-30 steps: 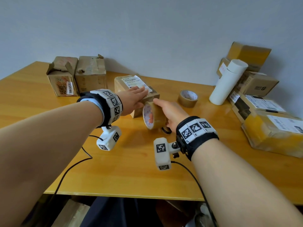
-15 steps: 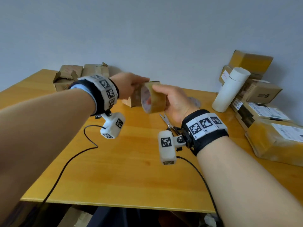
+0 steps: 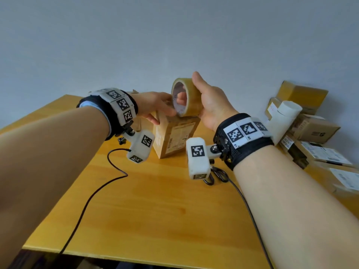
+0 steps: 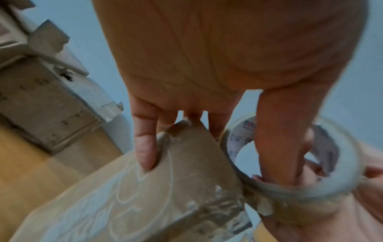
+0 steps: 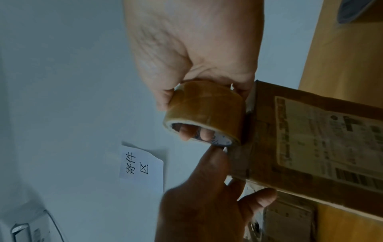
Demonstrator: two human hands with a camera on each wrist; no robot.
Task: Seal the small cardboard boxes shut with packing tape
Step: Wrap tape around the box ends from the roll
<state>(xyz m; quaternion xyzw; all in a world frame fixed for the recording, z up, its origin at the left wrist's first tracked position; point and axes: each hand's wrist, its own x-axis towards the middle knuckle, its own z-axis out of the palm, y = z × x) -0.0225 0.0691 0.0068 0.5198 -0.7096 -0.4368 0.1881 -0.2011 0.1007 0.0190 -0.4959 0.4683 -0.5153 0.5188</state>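
Brown cardboard stands on end near the middle of the yellow wooden worktop (image 3: 155, 220) in the head view: a small box (image 3: 174, 138) set upright, probably so its top end faces the hands for taping. The right hand (image 3: 210, 105) holds a roll of packing tape (image 3: 186, 98) just above that top end, fingers through the core and thumb over the outer band, a grip that should let the roll turn as tape pays out. The left hand (image 3: 155, 105) grasps the box's upper edge, likely to steady it. Scissors (image 3: 217, 175) lie below the right wrist, within reach for cutting. Other boxes (image 3: 314, 129) sit stacked at the right beside a white tube (image 3: 281, 121).

From the left wrist, the left fingers (image 4: 145, 147) curl over a top corner of the box (image 4: 165, 188), the thumb reaching towards the roll (image 4: 290, 188). Whether it touches the tape end is too blurred to tell.

From the right wrist, the roll (image 5: 205, 111) rests against the box's end face (image 5: 311, 139), the right fingertips (image 5: 186, 132) showing inside the core. The left thumb (image 5: 213, 160) presses just beside it, seemingly pinning the start of the tape.
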